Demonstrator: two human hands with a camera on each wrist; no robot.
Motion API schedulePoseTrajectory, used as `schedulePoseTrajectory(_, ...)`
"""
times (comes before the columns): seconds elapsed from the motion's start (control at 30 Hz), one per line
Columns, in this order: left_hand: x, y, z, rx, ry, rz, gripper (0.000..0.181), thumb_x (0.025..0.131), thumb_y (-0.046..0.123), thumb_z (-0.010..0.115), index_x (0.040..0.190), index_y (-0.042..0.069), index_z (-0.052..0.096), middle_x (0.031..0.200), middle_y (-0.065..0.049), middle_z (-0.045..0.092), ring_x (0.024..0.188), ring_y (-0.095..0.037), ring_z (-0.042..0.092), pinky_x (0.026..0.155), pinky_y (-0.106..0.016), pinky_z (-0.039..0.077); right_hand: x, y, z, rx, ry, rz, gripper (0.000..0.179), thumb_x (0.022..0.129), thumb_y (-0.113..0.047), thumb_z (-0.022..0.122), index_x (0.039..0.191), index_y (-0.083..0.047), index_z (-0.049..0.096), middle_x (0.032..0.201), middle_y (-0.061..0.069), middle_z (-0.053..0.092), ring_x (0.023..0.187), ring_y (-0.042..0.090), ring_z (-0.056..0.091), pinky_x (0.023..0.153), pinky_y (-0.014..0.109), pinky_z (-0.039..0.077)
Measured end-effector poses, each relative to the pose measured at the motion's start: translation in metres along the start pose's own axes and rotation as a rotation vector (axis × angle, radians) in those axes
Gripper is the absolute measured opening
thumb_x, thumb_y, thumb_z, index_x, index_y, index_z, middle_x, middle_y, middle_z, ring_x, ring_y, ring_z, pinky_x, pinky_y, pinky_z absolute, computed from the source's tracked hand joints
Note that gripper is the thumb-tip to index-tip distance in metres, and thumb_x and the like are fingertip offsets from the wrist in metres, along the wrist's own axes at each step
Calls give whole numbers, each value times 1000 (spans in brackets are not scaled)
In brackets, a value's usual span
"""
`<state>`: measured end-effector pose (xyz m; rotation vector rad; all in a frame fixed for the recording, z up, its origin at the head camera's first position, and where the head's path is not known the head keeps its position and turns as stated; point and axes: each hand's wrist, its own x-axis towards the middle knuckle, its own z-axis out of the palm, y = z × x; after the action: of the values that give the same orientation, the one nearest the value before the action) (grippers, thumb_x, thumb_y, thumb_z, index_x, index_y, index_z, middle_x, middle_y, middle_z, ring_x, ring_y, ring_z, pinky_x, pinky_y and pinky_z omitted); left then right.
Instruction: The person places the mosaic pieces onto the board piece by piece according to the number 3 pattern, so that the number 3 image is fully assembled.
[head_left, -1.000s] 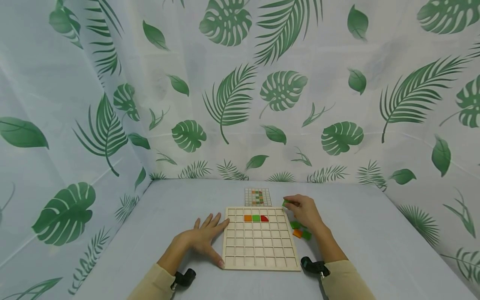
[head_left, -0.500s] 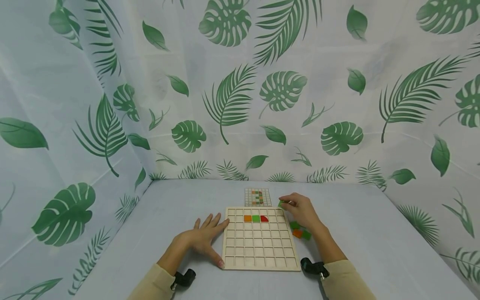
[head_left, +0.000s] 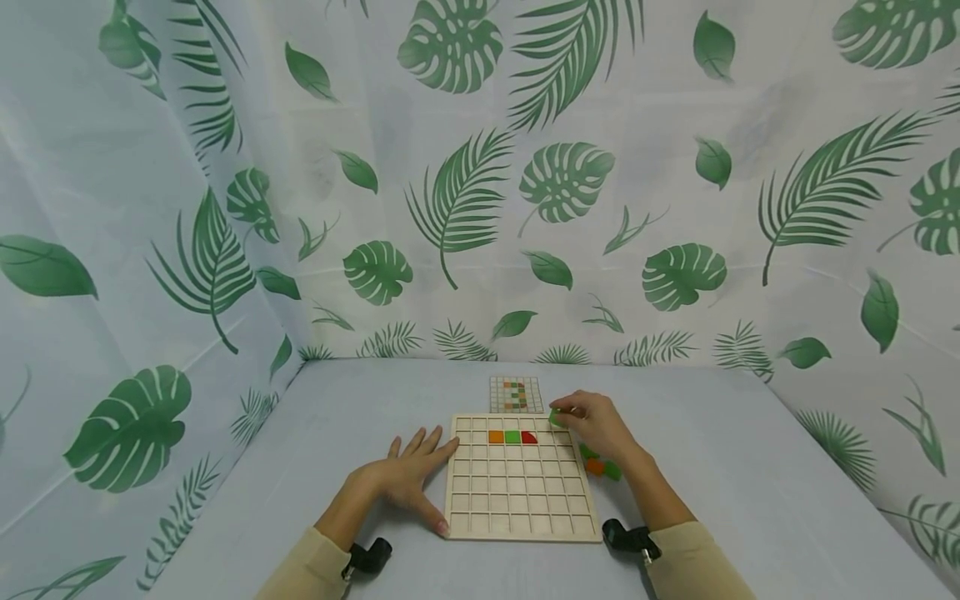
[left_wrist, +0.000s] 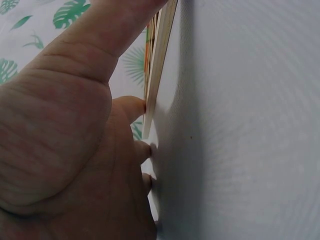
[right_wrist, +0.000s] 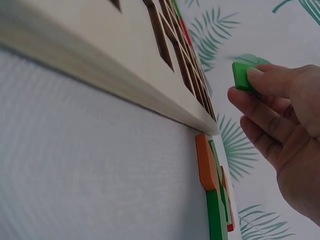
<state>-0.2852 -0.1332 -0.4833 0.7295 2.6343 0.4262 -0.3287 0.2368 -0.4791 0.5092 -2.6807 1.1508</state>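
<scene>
My right hand (head_left: 597, 422) pinches a green square tile (right_wrist: 242, 76) between thumb and fingers, over the far right corner of a wooden grid board (head_left: 517, 483). In the board's second row from the back sit an orange tile (head_left: 497, 437), a green tile (head_left: 512, 437) and a red tile with a curved edge (head_left: 528, 437), side by side. At the board's left side my left hand (head_left: 408, 473) lies with fingers spread; its thumb and index fingertip touch the edge. The left wrist view shows the thumb (left_wrist: 95, 45) along that edge.
Loose tiles lie right of the board, among them an orange one (right_wrist: 205, 160) and a green one (right_wrist: 215, 212); my right forearm partly covers them in the head view. Behind the board lies a pattern card (head_left: 515, 395) with a printed coloured grid. Leaf-print curtains surround the table.
My right hand has moved left with the green tile, from beyond the board's far right corner to over its back edge. The left hand has stayed in place.
</scene>
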Motion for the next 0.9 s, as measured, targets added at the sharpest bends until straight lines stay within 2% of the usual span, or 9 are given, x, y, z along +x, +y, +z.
schedulePoseTrajectory(0.27, 1, 0, 0, -5, -2, -4, 137, 63, 72, 89, 169, 28, 12, 177, -13, 0, 163, -41, -5, 123, -73, -3, 1, -8, 4, 33, -86, 8, 19, 96, -11, 74, 115, -9, 79, 109, 2, 76, 93, 17, 66, 83, 34, 55)
schedulePoseTrajectory(0.47, 1, 0, 1, 0, 1, -8, 138, 63, 72, 89, 169, 28, 13, 177, -12, 0, 163, -40, -4, 123, -73, -3, 0, -9, 5, 66, -144, -12, 19, 97, -12, 73, 115, -7, 79, 106, 2, 77, 88, 15, 65, 77, 27, 55)
schedulePoseTrajectory(0.67, -1, 2, 1, 2, 0, -9, 138, 63, 73, 88, 169, 28, 13, 177, -12, 0, 163, -40, -4, 124, -73, -2, -1, -16, 2, 82, -196, -34, 17, 97, -11, 73, 112, -7, 80, 105, 3, 77, 86, 17, 66, 73, 28, 56)
schedulePoseTrajectory(0.9, -1, 3, 0, 0, 2, -10, 138, 63, 72, 89, 169, 27, 13, 177, -13, 1, 163, -41, -4, 124, -73, -2, 0, -21, -1, 104, -234, -49, 20, 98, -11, 71, 116, -3, 78, 107, 8, 77, 86, 18, 73, 75, 29, 59)
